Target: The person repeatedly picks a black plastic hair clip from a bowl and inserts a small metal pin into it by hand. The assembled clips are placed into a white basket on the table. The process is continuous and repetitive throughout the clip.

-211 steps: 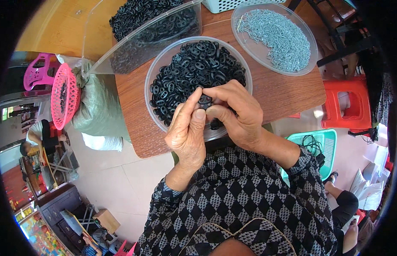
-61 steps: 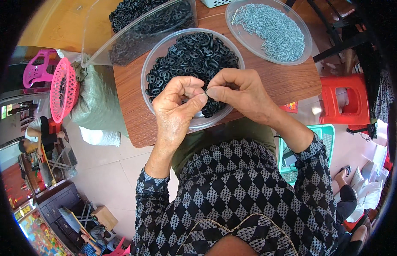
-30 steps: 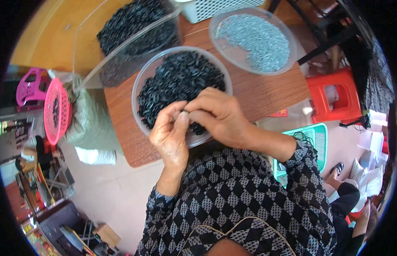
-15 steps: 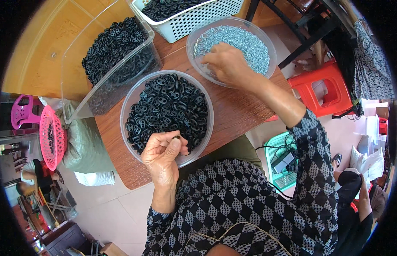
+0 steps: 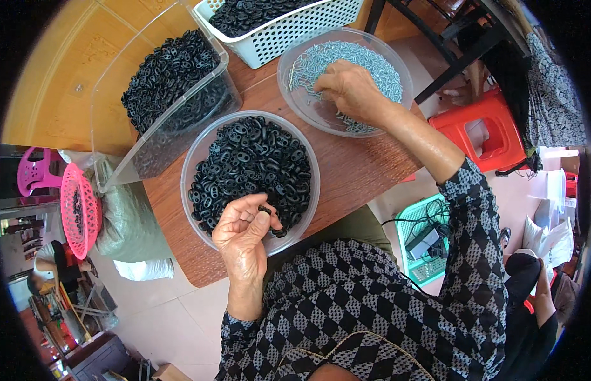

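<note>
My left hand (image 5: pixel 243 233) is over the near edge of a round clear tub (image 5: pixel 316 190). Thumb and fingers pinch a small black two-hole piece (image 5: pixel 264 209). Many more oval black two-hole pieces (image 5: pixel 254 159) are heaped in that tub. To the right and farther off, my right hand (image 5: pixel 354 91) reaches into a shallow clear bowl (image 5: pixel 300 109) of small silvery screws (image 5: pixel 372 60). Its fingers are bent together over the screws, and whatever is between the fingertips is hidden.
Both tubs rest on a brown wooden table (image 5: pixel 346 174). A clear bin (image 5: pixel 213 82) of black pieces and a white perforated basket (image 5: pixel 270 44) stand at the back. A red stool (image 5: pixel 492 136) and green basket (image 5: pixel 407 247) are to the right, a pink basket (image 5: pixel 86 209) to the left.
My right hand has shifted slightly right within the screw bowl. In my left hand, the black piece now shows more clearly between thumb and finger.
</note>
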Demonstrator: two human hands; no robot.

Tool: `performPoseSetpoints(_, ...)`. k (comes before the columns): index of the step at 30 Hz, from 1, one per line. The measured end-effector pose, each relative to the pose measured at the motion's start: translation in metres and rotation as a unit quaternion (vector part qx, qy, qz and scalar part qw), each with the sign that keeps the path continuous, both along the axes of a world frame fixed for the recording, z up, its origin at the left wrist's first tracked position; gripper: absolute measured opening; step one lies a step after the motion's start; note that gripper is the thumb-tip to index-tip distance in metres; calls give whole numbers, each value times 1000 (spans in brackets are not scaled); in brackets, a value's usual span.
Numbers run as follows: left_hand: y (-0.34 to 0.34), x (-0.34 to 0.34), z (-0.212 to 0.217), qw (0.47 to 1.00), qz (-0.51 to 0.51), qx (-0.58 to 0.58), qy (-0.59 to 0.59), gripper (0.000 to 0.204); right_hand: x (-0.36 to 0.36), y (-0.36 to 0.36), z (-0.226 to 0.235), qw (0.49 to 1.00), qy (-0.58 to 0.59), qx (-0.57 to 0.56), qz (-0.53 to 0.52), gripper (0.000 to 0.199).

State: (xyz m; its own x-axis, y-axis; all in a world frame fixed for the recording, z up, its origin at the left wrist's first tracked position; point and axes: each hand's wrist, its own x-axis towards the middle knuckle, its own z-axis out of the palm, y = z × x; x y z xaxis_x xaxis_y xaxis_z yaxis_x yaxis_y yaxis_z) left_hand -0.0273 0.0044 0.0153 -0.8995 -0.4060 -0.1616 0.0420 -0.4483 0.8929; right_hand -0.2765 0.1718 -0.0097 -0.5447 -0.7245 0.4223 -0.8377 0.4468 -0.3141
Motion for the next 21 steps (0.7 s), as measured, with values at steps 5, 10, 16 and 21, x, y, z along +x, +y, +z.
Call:
performPoseSetpoints(5, 0, 2, -4, 1000, -4, -20, 4, 16, 4, -15, -3, 997, 30, 41, 52, 12)
performPoseSetpoints(10, 2, 2, 3, 1000, -1, -7, -13, 9, -1, -24, -8, 994, 53, 62, 70, 7)
performPoseSetpoints(16, 0, 2, -2, 1000, 2, -15, 2, 8, -2, -18, -10, 995, 42, 53, 79, 9)
performPoseSetpoints(21, 0, 3, -3, 1000, 3, -10, -1, 10, -2, -9, -5, 995, 28, 71, 60, 9)
